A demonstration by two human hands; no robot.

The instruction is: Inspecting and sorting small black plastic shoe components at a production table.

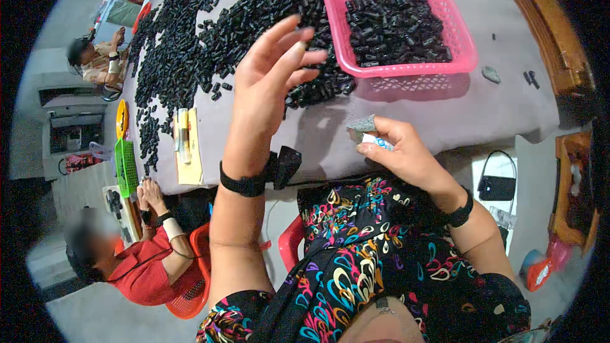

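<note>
My left hand is raised over the table, fingers apart and loosely bent, with nothing in them. Behind it spreads a large pile of small black cylindrical pieces. Near the table's front edge, my right hand is closed around a small white and blue piece, whose kind I cannot make out. A grey cloth-like scrap sits at its index fingertip. Beyond this hand stands a pink plastic basket, holding many of the same black pieces.
Another grey scrap and a few black pieces lie right of the basket. A yellow envelope-like sheet with a pen-like tube is at left. A green basket stands beyond it. People sit along the left side, one in red nearby.
</note>
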